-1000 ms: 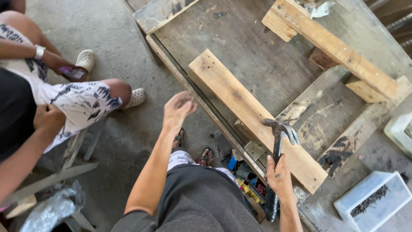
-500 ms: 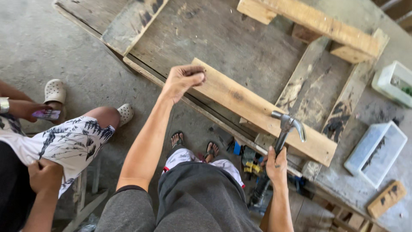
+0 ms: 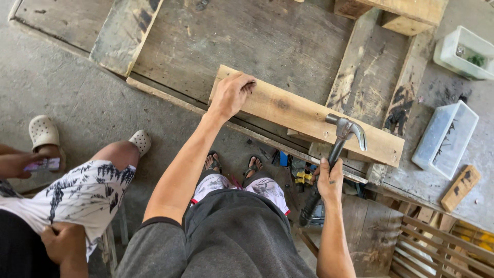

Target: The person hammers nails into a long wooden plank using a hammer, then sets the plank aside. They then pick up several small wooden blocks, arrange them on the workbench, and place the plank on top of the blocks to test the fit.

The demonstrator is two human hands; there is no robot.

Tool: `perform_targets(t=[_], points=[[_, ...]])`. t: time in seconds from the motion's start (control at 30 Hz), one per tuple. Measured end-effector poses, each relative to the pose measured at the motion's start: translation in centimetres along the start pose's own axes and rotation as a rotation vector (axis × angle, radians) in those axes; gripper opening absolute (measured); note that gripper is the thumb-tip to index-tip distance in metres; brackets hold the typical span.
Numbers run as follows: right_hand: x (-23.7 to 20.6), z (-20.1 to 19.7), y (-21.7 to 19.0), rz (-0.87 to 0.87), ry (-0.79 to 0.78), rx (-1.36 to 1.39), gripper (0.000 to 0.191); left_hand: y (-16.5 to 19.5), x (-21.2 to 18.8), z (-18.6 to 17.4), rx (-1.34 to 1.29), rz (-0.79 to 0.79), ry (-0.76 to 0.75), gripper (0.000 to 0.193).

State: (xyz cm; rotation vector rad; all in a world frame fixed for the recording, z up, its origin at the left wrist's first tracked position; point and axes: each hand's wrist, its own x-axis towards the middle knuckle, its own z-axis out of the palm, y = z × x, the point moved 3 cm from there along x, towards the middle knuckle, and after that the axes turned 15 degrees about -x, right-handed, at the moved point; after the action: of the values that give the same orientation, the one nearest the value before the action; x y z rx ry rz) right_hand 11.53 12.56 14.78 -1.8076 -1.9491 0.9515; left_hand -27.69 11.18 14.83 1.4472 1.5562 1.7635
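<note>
Pressing flat on the plank's near-left end, the left hand is steadying it, while the right hand is clenching the hammer, its head hovering over the plank's far-right end, along its long axis.

the hammer's lower handle is hidden behind the right hand.

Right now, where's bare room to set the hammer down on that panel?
Free: grey panel above the pale plank, between the slanted board and the upright board. Crowded: the plank, with left hand and hammer; tools by the feet.
</note>
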Motion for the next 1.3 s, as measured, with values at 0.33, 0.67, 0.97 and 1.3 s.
perform_targets(t=[0.33, 0.67, 0.97, 1.3], points=[[-3.1, -6.9, -13.8, -0.488, 0.012, 0.367, 0.029, -0.4, -0.7, 0.1, 0.072, 0.036, -0.051, 0.012], [-1.2, 0.3, -20.8, -0.466, -0.123, -0.241, 0.028, -0.2, -0.5, -0.3, 0.058, 0.076, -0.044, 0.012], [-0.2, 2.4, -18.0, -0.435, -0.219, -0.411, 0.03, -0.8, -0.7, -0.1, 0.065, 0.077, -0.04, 0.012], [-3.4, -5.4, -21.8, -0.511, -0.083, -0.06, 0.039, -3.6, 0.3, -1.8, -0.07, -0.309, -0.128, 0.034]])
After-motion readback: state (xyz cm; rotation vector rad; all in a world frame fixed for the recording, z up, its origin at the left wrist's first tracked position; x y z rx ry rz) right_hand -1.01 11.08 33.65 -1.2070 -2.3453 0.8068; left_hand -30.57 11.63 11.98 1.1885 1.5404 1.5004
